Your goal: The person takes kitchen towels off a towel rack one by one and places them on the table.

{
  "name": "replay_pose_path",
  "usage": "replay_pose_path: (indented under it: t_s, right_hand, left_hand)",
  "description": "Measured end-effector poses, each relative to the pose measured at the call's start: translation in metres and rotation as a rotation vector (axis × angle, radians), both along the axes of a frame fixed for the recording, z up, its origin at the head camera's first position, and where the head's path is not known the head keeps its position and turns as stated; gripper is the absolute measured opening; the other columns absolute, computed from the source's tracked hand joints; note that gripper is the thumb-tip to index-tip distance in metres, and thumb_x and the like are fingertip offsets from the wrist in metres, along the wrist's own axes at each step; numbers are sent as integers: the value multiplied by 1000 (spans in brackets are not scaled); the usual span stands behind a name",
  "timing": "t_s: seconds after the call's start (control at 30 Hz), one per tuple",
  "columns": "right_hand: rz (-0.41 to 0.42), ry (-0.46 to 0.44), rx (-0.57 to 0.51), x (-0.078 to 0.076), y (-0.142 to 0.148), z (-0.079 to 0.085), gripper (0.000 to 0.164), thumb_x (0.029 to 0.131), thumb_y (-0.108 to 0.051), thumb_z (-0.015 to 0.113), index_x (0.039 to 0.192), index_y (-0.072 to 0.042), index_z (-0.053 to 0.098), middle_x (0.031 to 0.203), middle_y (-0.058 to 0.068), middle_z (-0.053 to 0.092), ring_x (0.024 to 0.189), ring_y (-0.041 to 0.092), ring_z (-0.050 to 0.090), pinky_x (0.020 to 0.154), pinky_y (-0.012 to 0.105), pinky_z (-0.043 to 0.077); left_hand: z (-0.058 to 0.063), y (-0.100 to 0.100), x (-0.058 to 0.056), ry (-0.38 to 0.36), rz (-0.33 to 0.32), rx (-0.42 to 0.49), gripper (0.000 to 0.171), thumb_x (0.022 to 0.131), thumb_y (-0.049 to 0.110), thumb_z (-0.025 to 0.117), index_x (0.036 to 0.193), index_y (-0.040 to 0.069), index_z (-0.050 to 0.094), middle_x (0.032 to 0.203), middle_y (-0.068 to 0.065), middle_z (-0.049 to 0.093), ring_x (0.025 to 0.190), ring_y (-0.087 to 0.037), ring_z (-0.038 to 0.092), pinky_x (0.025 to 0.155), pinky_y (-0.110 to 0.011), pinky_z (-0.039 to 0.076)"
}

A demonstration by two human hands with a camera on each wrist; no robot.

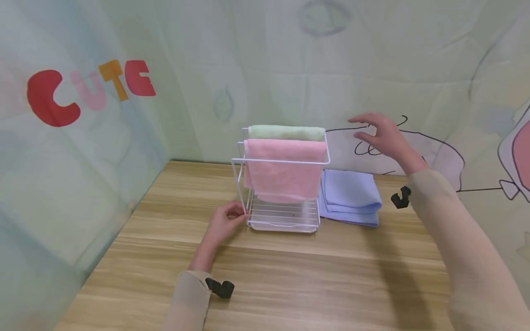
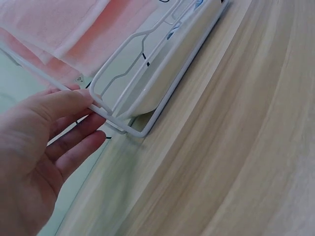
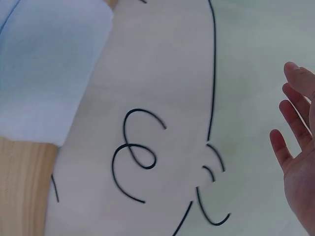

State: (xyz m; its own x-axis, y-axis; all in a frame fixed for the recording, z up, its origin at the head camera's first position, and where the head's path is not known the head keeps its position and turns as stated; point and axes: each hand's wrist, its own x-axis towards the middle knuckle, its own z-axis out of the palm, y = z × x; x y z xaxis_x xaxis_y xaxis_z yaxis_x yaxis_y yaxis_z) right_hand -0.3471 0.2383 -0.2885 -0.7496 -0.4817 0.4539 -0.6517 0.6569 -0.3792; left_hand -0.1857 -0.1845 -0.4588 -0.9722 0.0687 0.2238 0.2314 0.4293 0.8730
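Note:
A white wire rack (image 1: 282, 162) with a tray in its base stands on the wooden table. Over its bars hang a pink towel (image 1: 285, 174) and, behind it, a pale green towel (image 1: 287, 132). My left hand (image 1: 225, 221) pinches the rack's lower left wire between thumb and fingers, as the left wrist view shows close up near the wire corner (image 2: 101, 105). Raised in the air to the right of the rack, my right hand (image 1: 383, 135) holds nothing, its fingers apart from the thumb. Below it lies a folded blue towel (image 1: 352, 191), beside the rack's right side.
A printed cloth backdrop (image 1: 265, 69) hangs behind the table and along its left side, with cartoon lines and coloured letters. The wooden table top (image 1: 290, 276) stretches in front of the rack. Black wrist mounts (image 1: 221, 288) sit at both sleeves.

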Motion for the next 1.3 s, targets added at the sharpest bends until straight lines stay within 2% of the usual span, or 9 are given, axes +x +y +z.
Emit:
replay_pose_path:
  t_s: [0.23,0.37,0.53,0.6,0.67,0.77,0.83,1.0,1.3]
  right_hand:
    - [19,21,-28,9,-25,22,35,98,-11,61,132,-8,60,134,15,63,127,33,55,105,55,44]
    - [40,44,-41,16,-37,31,33,98,-12,61,130,-8,62,131,14,65,126,32,56,106,54,44]
    - [113,94,-64,23,-52,37,30,97,-11,62,127,-9,65,128,12,68,123,30,58,105,52,46]
    - [140,111,-67,27,-56,40,30,96,-12,63,126,-10,65,127,11,68,123,28,58,104,50,46]
    - [163,126,-69,31,-61,42,30,96,-11,64,125,-10,66,125,10,69,121,27,59,103,49,47]
    - [198,141,-69,37,-69,44,29,95,-11,65,125,-10,66,123,9,70,117,25,61,101,48,49]
    - [224,142,-70,41,-75,44,29,95,-9,65,124,-9,66,122,9,70,114,24,61,99,46,50]
    - [270,128,-69,50,-90,41,29,94,-11,66,123,-11,67,121,5,70,112,20,61,97,39,51]
    - [314,36,-40,61,-113,36,31,90,-17,73,120,-12,69,118,5,70,108,19,62,89,38,55]
  left_hand:
    - [1,1,-2,-6,15,10,15,84,1,73,97,-1,67,93,-19,73,83,-9,67,85,-25,57]
    - [1,2,-4,-15,13,18,17,85,3,73,99,-2,66,95,-19,72,87,-10,67,86,-24,56]
    - [-2,2,-6,-23,21,35,17,86,3,73,100,-4,66,96,-21,71,87,-13,66,84,-21,53]
    - [5,5,-5,-28,12,32,17,86,1,72,100,-6,65,96,-23,71,87,-17,66,84,-24,54]
    - [4,6,-6,-23,-1,36,18,86,1,72,100,-6,65,96,-23,71,87,-19,66,84,-25,54]
    - [2,9,-6,-20,-4,46,17,85,0,72,99,-5,65,95,-23,72,85,-19,66,83,-25,54]
    - [-7,8,-9,-14,-2,64,18,84,1,74,99,-2,66,95,-21,72,84,-14,65,82,-22,53]
    - [-11,7,-10,-1,-7,76,19,84,2,73,101,-2,66,96,-20,71,85,-8,64,86,-22,53]
    - [-10,3,-9,-19,-7,88,18,84,2,74,99,-1,66,94,-19,70,82,-5,62,84,-20,52]
